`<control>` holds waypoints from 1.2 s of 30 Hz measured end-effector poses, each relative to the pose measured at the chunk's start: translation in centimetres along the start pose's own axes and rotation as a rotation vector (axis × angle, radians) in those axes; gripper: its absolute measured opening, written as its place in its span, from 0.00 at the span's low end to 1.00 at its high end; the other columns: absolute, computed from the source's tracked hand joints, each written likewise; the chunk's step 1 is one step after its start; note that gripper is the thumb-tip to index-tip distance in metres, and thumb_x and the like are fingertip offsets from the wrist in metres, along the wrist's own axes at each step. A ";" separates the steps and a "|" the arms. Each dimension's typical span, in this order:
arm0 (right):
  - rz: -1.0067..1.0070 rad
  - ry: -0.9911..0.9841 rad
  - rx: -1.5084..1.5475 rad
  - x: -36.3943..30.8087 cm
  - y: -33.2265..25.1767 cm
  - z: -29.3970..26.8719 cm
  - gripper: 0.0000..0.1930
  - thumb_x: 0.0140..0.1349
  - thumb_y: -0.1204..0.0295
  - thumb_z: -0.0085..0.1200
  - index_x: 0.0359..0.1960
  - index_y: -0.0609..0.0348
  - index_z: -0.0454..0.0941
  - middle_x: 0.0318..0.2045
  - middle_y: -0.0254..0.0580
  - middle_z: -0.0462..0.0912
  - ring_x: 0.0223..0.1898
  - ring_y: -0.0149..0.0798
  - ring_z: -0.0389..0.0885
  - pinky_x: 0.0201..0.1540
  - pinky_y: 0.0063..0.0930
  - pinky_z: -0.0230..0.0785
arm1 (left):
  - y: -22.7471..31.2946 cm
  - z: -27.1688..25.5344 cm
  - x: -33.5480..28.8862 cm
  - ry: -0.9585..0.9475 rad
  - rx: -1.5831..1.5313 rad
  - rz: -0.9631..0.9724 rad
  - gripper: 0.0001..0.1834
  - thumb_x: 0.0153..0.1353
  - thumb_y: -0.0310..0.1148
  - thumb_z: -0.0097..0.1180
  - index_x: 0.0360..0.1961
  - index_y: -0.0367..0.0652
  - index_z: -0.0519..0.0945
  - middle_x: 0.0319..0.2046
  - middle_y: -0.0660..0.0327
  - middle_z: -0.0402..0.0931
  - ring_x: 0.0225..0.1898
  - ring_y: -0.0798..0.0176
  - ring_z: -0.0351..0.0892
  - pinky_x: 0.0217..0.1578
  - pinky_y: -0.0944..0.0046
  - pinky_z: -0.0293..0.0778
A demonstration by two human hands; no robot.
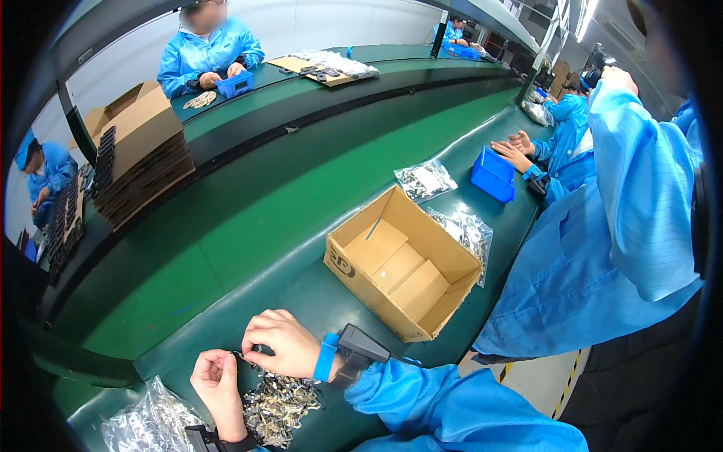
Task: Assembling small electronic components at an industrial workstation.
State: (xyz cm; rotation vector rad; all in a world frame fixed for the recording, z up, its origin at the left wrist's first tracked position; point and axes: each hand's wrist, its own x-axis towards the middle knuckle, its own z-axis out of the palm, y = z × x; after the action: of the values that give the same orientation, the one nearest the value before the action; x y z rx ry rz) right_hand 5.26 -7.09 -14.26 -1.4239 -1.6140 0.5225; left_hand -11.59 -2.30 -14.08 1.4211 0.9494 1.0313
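At the near edge of the green workbench, my left hand (217,383) and my right hand (282,343) meet with their fingertips almost touching. Both are closed in a pinch around a small, thin dark piece (239,354), too small to make out in detail. Below my right hand lies a loose pile of small metal parts (280,410), silver, gold and black. A clear plastic bag (151,423) lies to the left of my left hand. Each of my wrists wears a black device; the right one also has a blue band.
An open cardboard box (369,290) stands right of my hands, with bags of small parts (425,181) and a blue bin (493,175) beyond it. A green conveyor belt (248,233) runs past the bench. Co-workers in blue sit around; one blue sleeve (640,203) is close at right.
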 end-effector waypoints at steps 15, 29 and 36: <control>-0.010 0.036 0.041 0.8 -0.2 -0.3 0.04 0.53 0.71 0.57 0.27 0.55 0.75 0.30 0.38 0.74 0.41 0.45 0.71 0.49 0.39 0.59 | -0.1 -0.6 0.3 0.011 0.041 -0.062 0.04 0.60 0.23 0.57 0.31 0.39 0.74 0.29 0.70 0.72 0.31 0.79 0.68 0.33 0.78 0.63; -0.016 0.124 0.102 0.3 0.2 0.0 0.05 0.48 0.75 0.57 0.24 0.57 0.72 0.28 0.39 0.72 0.38 0.45 0.70 0.48 0.38 0.59 | -1.8 -0.8 -0.1 0.024 0.083 -0.094 0.04 0.62 0.23 0.54 0.32 0.40 0.71 0.27 0.71 0.65 0.27 0.80 0.60 0.28 0.79 0.55; -0.021 0.127 0.113 0.5 0.6 0.3 0.05 0.47 0.76 0.57 0.23 0.56 0.71 0.27 0.40 0.71 0.37 0.45 0.69 0.46 0.38 0.59 | -2.4 -1.1 -0.2 0.037 0.168 -0.045 0.04 0.65 0.26 0.52 0.32 0.41 0.71 0.25 0.71 0.62 0.26 0.78 0.56 0.26 0.76 0.52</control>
State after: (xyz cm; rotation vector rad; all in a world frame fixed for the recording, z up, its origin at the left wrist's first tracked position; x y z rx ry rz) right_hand 5.37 -6.40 -14.66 -1.3283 -1.4740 0.4929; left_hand -12.76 -1.92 -16.44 1.5153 1.1118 0.9656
